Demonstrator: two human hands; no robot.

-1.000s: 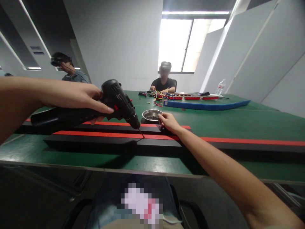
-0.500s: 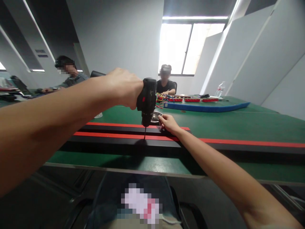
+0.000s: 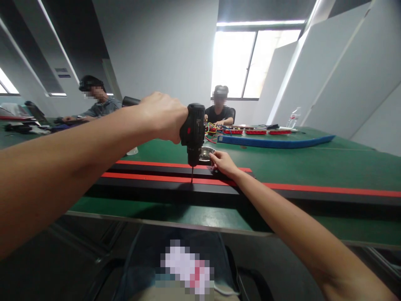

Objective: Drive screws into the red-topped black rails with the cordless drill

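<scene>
My left hand (image 3: 166, 117) is wrapped round the grip of a black cordless drill (image 3: 194, 129), held upright with its nose down. Its thin bit reaches down to the red strip of the long front black bar (image 3: 169, 188); whether a screw is under the tip is too small to tell. Just right of the drill, my right hand (image 3: 224, 164) is closed in a pinch at the edge of a round metal bowl (image 3: 207, 153) with small dark pieces inside. What its fingertips hold is hidden. A second black bar with a red strip (image 3: 150, 164) lies behind the first.
Across the green table (image 3: 297, 161) lie a long blue strip (image 3: 275, 142) and red parts with coloured wires (image 3: 233, 131). A clear bottle (image 3: 293, 118) stands at the far right. One person (image 3: 221, 110) sits opposite, another (image 3: 97, 102) to the left.
The view has shifted slightly, so everything sits a little further right. Both hands keep their places, the drill still upright over the front bar.
</scene>
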